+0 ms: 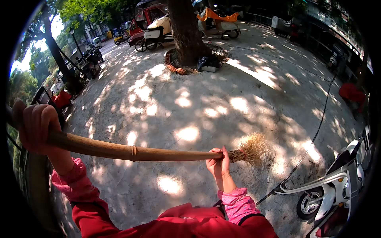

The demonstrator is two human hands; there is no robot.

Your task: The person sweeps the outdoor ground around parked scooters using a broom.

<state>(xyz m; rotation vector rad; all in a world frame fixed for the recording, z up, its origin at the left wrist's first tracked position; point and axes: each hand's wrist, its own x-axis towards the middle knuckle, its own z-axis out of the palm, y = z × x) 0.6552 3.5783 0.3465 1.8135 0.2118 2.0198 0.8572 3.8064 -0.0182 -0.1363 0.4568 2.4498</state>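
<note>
A broom with a long bamboo handle (119, 151) lies across the view in front of me, from left to right. My left hand (36, 126) is closed round the thick end of the handle at the far left. Lower down the shaft, close to the bristles, my right hand (218, 163) grips it with the thumb pointing up. The straw bristles (254, 150) fan out to the right of that hand, over the pavement. Whether their tips touch the ground I cannot tell.
A tree trunk (188, 33) rises from a brick-edged bed, with a black bag (208, 62) beside it. A white scooter (331, 190) stands at the lower right. A dark line (317, 129) runs along the sunlit concrete (158, 95). Parked scooters (222, 27) stand behind the tree.
</note>
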